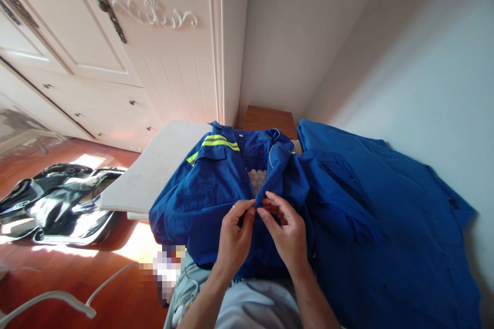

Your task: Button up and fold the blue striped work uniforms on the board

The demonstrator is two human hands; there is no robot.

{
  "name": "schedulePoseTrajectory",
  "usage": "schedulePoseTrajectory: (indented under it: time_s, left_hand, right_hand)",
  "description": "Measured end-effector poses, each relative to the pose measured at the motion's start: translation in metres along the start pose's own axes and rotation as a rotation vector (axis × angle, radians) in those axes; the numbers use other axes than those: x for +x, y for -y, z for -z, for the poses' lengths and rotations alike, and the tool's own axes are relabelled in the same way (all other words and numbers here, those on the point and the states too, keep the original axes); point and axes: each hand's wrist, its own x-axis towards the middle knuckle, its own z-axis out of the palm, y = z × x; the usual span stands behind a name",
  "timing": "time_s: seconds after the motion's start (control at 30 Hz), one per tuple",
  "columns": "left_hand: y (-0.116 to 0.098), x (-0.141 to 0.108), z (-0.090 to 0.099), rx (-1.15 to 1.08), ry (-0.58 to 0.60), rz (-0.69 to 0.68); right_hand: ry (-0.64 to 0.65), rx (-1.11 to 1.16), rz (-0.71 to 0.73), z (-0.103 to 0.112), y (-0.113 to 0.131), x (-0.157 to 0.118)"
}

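Note:
A blue work jacket (pixel 210 185) with yellow-and-grey reflective strips lies front up before me, its collar at the far end. The upper front gapes open, and a pale, bumpy surface (pixel 258 180) shows through the gap. My left hand (pixel 236 236) pinches the front edge at the lower end of this opening, thumb against fingers. Close beside it, my right hand (pixel 286 231) grips the other front edge between thumb and fingertips. Whether a button sits between the fingertips is hidden. A small button (pixel 245 181) shows on the left front edge above my hands.
A larger blue cloth (pixel 393 247) is spread on the right by the wall. To the left are a white board-like surface (pixel 154 164) and an open suitcase (pixel 73 211) on the wooden floor. A white wardrobe (pixel 170 61) stands behind, near a brown wooden piece (pixel 269 119).

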Motion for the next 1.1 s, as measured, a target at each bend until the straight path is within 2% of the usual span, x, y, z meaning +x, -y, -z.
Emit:
schedulePoseTrajectory:
  time_s: [0.13,0.23,0.47,0.73,1.1]
  left_hand:
    - [0.0014,0.0006,-0.0026,0.012,-0.029,-0.053]
    - [0.0009,0.0012,-0.0034,0.003,-0.043,-0.007]
    - [-0.0026,0.0026,-0.0007,-0.111,0.028,0.047]
    - [-0.0032,0.0043,0.0008,-0.227,0.020,0.039]
    - [-0.0029,0.0031,-0.0051,-0.054,-0.044,0.029]
  right_hand:
    - [-0.013,0.053,-0.081,0.0002,-0.0014,0.0014]
    - [-0.014,0.075,-0.120,-0.0004,-0.0014,0.0024]
    - [-0.040,0.006,-0.043,-0.0002,0.0029,0.0030]
    - [-0.056,0.201,-0.219,-0.0021,0.0039,0.0048]
    - [-0.089,0.436,-0.375,-0.0040,0.0048,0.0056]
